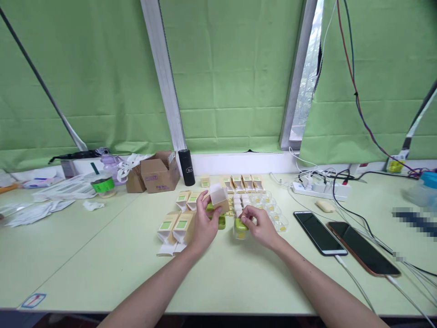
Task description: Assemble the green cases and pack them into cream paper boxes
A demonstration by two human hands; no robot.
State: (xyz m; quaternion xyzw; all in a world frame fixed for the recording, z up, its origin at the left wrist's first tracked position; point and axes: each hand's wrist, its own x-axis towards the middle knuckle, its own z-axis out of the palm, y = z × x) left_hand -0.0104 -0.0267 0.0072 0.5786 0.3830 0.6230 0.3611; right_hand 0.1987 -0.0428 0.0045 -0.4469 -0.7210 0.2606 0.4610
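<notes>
So the left hand (205, 224) is half curled around a small kraft box (220, 199) with its white flap up, held just over the worktop (211, 282). The right hand (261, 225) has thumb and fingers pinched on the green lid (241, 224) of a little clear container (241, 234). More kraft boxes (167, 225) sit to the left, and clear containers (273, 208) are grouped just past the right hand.

the left hand (207, 222), right hand (262, 226), slim left forearm (160, 282) and slim right forearm (316, 280) are all bare, the last marked with tiny spots (304, 260).
</notes>
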